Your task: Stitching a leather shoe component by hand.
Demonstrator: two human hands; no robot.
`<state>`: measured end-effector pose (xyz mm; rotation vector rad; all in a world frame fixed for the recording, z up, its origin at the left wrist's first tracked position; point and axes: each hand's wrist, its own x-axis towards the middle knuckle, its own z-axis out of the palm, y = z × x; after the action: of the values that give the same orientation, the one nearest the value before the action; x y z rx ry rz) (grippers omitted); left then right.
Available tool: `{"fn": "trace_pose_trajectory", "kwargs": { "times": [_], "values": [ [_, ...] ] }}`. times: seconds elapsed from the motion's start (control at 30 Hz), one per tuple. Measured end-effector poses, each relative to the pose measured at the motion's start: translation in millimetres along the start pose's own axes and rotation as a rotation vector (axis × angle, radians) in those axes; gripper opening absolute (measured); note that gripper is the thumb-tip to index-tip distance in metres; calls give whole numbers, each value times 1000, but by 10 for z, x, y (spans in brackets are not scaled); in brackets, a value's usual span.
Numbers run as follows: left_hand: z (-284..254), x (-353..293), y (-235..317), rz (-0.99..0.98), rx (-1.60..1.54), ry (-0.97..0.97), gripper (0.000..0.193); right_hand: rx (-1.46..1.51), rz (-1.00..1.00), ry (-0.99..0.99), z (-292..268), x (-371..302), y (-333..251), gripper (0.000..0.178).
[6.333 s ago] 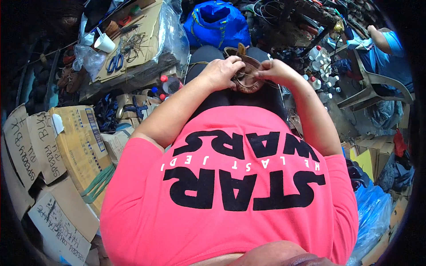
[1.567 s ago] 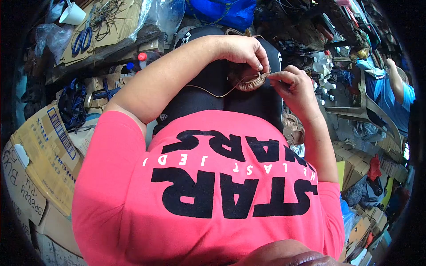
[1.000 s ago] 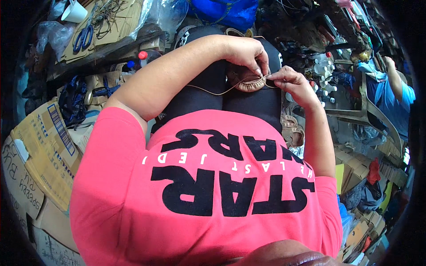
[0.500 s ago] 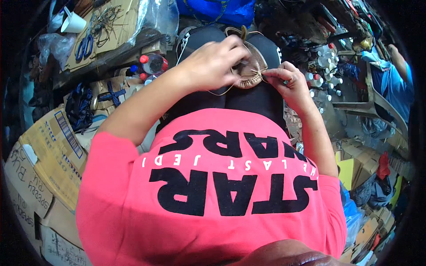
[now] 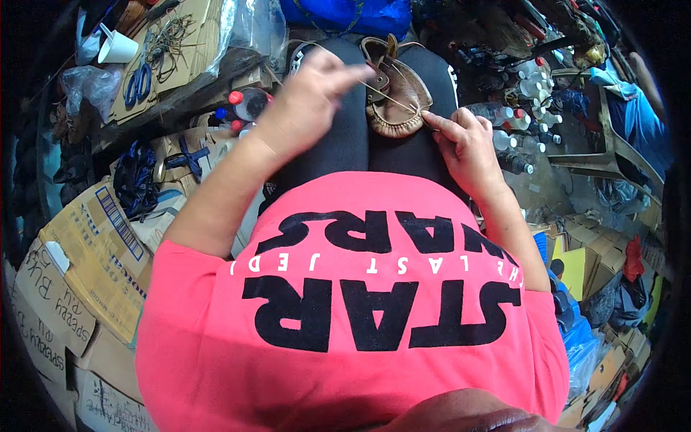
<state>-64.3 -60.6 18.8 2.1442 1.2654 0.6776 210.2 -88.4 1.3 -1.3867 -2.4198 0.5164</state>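
A brown leather moccasin-style shoe [image 5: 407, 86] lies across my thighs, its toe toward me and its toe edge gathered by puckered stitches. Pale thread [image 5: 392, 99] runs from the seam up and left toward my left hand [image 5: 306, 101]. That hand is raised left of the shoe, blurred, its fingers curled on the thread with the index finger stretched out. At the right end of the seam, my right hand [image 5: 464, 140] pinches the shoe's edge between thumb and fingers. Whether a needle is in either hand is too small to see.
To the left, a bench holds cardboard, blue-handled scissors [image 5: 138, 86], dark cord and a white cup [image 5: 117, 47]. Several plastic bottles [image 5: 529, 119] stand on the right, beside a chair-like frame [image 5: 612, 162]. Cardboard boxes [image 5: 93, 237] lie at lower left; another person is at far right.
My left hand has moved left, away from the shoe, drawing the thread out and uncovering more of the leather. My right hand stays at the seam, slightly lower.
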Motion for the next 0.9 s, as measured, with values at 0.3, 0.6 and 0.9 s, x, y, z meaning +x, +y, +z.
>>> {"fn": "trace_pose_trajectory", "kwargs": {
  "times": [0.3,0.6,0.9],
  "values": [
    [505,139,-59,203,36,133,17,539,162,-207,-59,124,368,47],
    [580,256,-162,202,-46,83,21,573,105,-248,-34,296,536,41],
    [571,255,-137,205,-25,80,19,634,91,-252,-27,310,548,46]
  ]
}}
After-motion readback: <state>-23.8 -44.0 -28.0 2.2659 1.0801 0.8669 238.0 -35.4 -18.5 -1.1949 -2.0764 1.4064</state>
